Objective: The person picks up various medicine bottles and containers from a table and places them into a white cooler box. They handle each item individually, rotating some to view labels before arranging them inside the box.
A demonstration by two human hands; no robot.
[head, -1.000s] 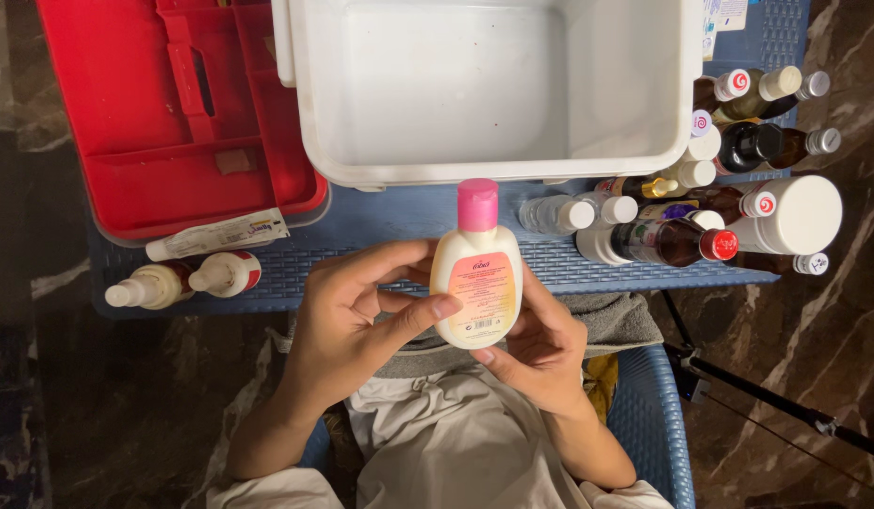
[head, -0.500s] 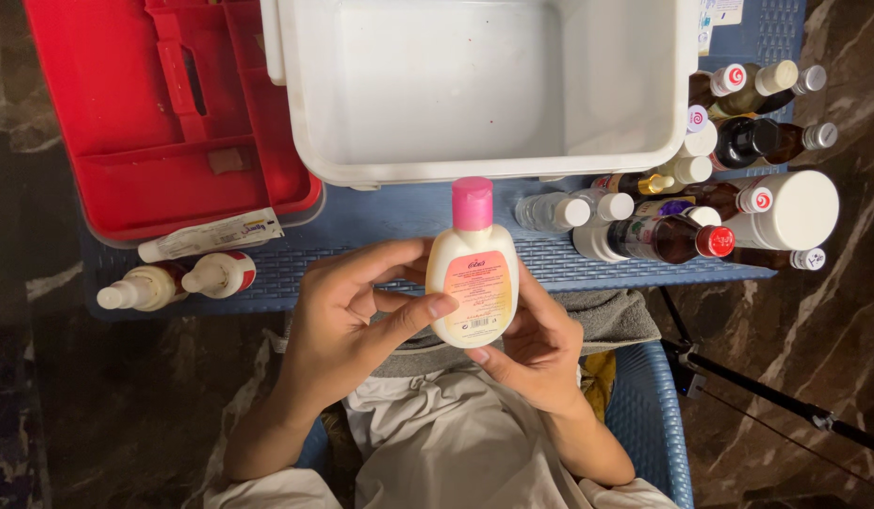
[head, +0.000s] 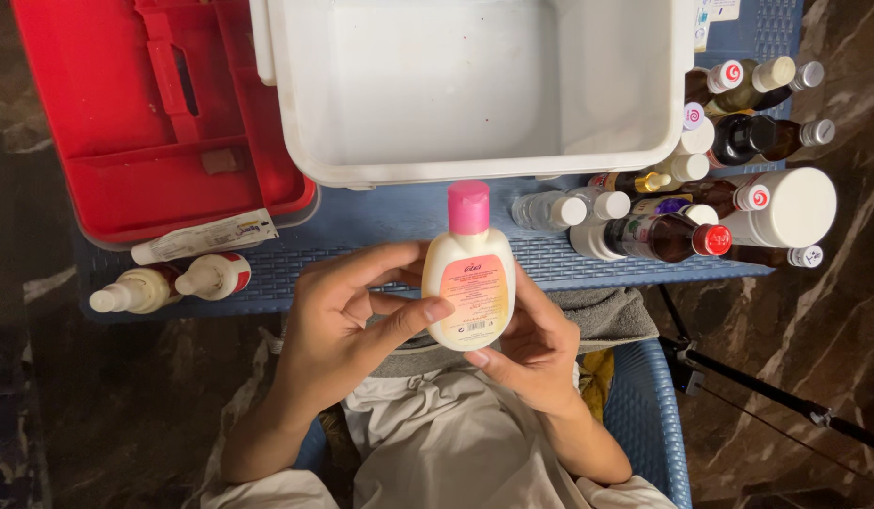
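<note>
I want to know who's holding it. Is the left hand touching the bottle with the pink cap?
Touching. The head view shows the left hand with its thumb pressed flat on the label of the cream bottle, fingers curled behind its edge.

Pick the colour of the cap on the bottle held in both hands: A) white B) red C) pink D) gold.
C: the cream bottle gripped between the left hand and right hand has a pink cap.
</note>
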